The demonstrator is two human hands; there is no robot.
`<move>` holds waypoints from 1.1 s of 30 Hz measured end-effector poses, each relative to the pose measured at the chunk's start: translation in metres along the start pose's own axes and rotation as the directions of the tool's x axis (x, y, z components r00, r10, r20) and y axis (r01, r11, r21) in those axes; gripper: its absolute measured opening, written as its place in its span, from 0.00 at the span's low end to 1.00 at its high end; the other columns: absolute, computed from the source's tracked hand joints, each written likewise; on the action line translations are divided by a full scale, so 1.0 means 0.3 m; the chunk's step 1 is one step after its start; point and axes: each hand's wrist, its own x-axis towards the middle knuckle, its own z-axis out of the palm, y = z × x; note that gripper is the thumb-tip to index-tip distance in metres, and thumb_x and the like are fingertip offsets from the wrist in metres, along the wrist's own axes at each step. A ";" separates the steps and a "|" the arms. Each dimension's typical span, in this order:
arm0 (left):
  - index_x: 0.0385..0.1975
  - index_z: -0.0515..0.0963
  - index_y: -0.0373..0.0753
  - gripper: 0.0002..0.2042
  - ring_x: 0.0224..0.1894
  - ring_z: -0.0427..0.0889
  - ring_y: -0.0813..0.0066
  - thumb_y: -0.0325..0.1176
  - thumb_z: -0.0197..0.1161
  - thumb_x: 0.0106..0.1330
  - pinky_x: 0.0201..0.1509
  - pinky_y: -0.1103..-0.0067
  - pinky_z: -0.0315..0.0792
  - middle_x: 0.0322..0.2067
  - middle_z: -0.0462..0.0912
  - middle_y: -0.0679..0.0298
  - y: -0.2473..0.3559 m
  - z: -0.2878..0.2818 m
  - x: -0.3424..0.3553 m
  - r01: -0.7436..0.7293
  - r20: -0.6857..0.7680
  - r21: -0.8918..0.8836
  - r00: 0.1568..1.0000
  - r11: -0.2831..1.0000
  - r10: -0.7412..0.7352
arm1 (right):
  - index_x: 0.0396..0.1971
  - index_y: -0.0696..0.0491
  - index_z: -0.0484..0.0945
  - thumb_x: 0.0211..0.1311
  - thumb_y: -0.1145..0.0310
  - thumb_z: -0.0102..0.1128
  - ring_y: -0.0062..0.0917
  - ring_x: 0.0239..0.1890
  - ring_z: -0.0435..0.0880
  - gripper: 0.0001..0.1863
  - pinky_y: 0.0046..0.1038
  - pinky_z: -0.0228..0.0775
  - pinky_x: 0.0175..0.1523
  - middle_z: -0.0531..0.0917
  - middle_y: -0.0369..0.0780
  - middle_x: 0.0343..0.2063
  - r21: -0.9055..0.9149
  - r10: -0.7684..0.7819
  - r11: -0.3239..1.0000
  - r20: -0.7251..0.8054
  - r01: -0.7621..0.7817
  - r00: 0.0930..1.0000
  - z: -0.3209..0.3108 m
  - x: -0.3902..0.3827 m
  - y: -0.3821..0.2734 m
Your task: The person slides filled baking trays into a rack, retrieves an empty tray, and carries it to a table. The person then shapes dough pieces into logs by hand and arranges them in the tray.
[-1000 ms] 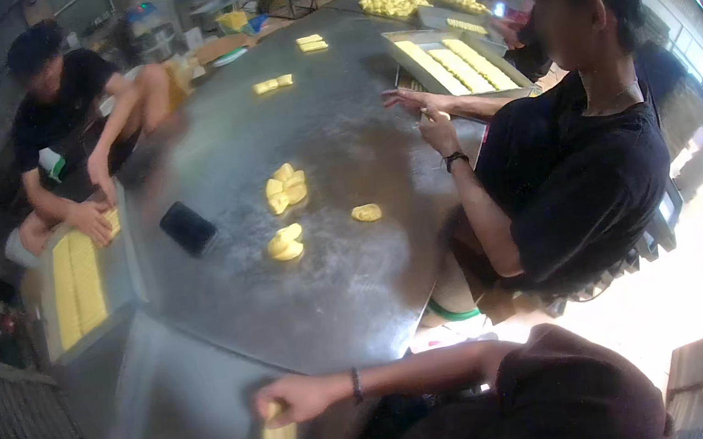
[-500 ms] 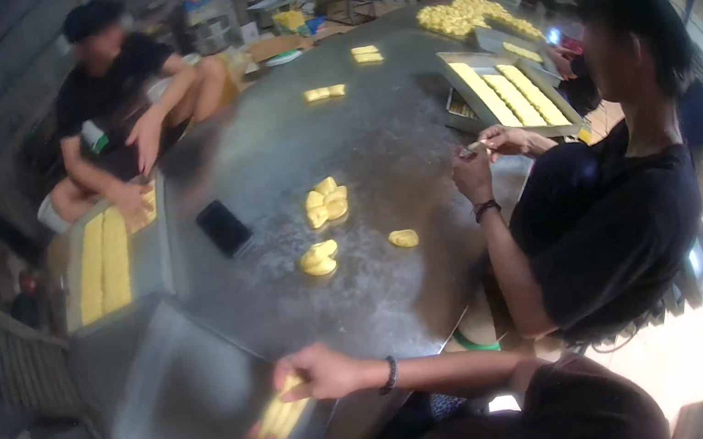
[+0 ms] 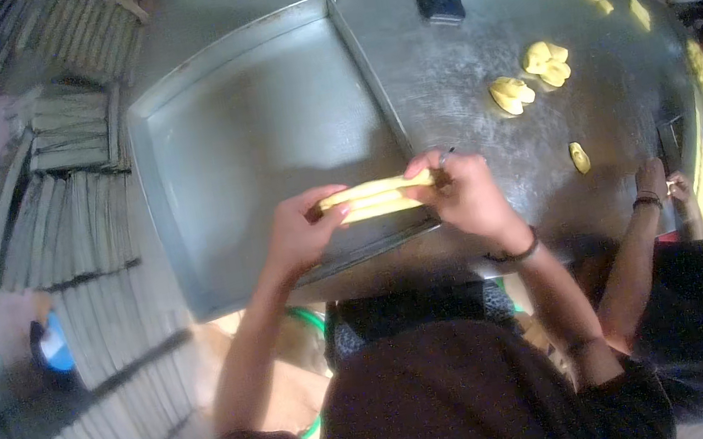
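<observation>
1. The left hand [image 3: 303,230] is curled nearly closed, thumb and fingers clamped on the left end of the dough [image 3: 376,188].
2. The right hand [image 3: 464,191] pinches the right end likewise.
3. The dough lies toward the left hand's 3 o'clock and the right hand's 9 o'clock, over the tray's [image 3: 259,114] 4 o'clock part.
4. Its long axis runs roughly 9 to 3 o'clock.
</observation>
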 end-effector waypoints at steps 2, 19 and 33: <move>0.43 0.78 0.30 0.13 0.33 0.80 0.78 0.30 0.63 0.60 0.39 0.80 0.75 0.33 0.83 0.60 -0.029 -0.019 0.027 0.013 0.009 0.032 1.000 0.999 -0.013 | 0.35 0.57 0.77 0.50 0.80 0.64 0.27 0.31 0.82 0.11 0.25 0.74 0.37 0.82 0.44 0.30 -0.114 -0.214 0.971 -0.007 0.212 0.977 0.024 0.042 -0.015; 0.44 0.78 0.40 0.19 0.35 0.80 0.54 0.32 0.68 0.49 0.43 0.67 0.74 0.33 0.80 0.51 0.107 0.090 0.112 -0.054 0.059 0.647 0.998 0.760 0.021 | 0.38 0.60 0.74 0.50 0.74 0.55 0.37 0.40 0.80 0.13 0.34 0.77 0.42 0.79 0.48 0.36 -0.499 0.084 0.843 0.492 0.202 0.866 -0.120 0.165 -0.091; 0.37 0.80 0.39 0.17 0.39 0.79 0.57 0.38 0.71 0.47 0.45 0.68 0.73 0.35 0.79 0.53 0.362 0.252 0.046 -0.242 0.330 0.718 0.944 0.652 -0.013 | 0.23 0.44 0.82 0.50 0.64 0.57 0.26 0.48 0.71 0.05 0.35 0.56 0.50 0.81 0.32 0.25 -0.767 -0.256 0.484 0.337 0.422 0.906 -0.353 -0.010 -0.081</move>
